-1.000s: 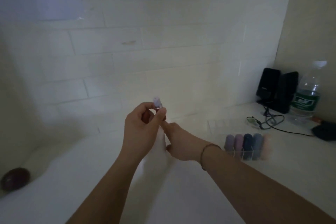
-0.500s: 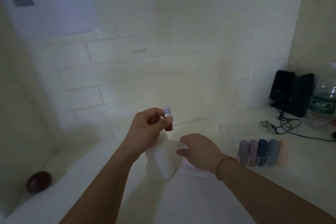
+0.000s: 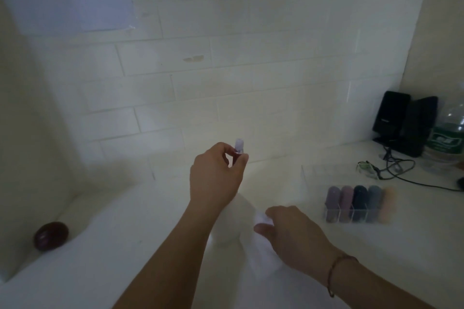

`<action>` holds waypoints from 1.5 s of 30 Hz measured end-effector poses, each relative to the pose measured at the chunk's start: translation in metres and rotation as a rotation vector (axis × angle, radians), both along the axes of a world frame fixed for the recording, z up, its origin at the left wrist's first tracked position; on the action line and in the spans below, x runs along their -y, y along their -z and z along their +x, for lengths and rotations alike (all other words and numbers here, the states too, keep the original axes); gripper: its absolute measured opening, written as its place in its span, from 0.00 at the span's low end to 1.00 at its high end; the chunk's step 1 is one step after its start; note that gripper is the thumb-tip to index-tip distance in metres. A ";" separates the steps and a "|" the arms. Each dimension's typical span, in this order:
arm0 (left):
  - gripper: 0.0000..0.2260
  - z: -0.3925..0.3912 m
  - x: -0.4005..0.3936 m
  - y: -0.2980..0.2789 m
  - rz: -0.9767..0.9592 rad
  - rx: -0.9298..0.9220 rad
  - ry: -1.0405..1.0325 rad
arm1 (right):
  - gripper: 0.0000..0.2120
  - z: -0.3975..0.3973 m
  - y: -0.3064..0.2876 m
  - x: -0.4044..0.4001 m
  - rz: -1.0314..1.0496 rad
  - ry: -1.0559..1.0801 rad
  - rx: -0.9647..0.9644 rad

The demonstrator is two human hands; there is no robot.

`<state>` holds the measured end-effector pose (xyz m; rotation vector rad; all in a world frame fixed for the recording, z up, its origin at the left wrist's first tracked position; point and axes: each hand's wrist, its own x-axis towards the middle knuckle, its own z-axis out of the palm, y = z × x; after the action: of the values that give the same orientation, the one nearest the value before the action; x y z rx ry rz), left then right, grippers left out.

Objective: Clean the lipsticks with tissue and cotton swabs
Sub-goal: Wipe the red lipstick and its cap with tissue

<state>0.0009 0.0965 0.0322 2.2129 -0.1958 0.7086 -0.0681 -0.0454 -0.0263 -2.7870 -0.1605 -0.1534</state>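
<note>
My left hand [image 3: 217, 178] holds a small lipstick [image 3: 238, 149] upright between thumb and fingers, raised above the white counter; its pale lilac end sticks up and a dark red part shows below. Lower and to the right, my right hand [image 3: 292, 233] pinches a white tissue [image 3: 241, 218] that stands up in a loose peak under the left hand. A clear acrylic organizer [image 3: 311, 173] at the right holds a row of several lipsticks [image 3: 360, 204] in lilac, mauve, dark blue, grey-blue and peach caps.
A dark red egg-shaped object [image 3: 51, 235] lies at the counter's left corner. At the back right stand two black speakers [image 3: 404, 121], a tangle of black cable [image 3: 399, 170] and a water bottle [image 3: 445, 138] with a green label. White tiled wall behind.
My right hand has dropped from beside the lipstick down to the counter and taken hold of the tissue, pulling it lower. The left hand keeps the lipstick raised.
</note>
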 end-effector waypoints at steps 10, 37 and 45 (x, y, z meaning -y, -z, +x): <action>0.13 -0.001 0.005 0.002 0.206 0.003 -0.062 | 0.13 0.002 -0.020 0.005 -0.159 -0.078 -0.066; 0.12 0.006 0.012 0.003 0.355 -0.070 0.004 | 0.12 -0.044 -0.053 0.018 -0.210 -0.062 0.048; 0.12 0.003 0.015 0.000 0.340 -0.070 -0.002 | 0.19 -0.068 -0.074 0.062 -0.129 0.042 0.095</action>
<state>0.0038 0.0819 0.0320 2.5570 -0.2972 0.6349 -0.1357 -0.1078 0.0479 -2.9140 -0.1391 -0.2957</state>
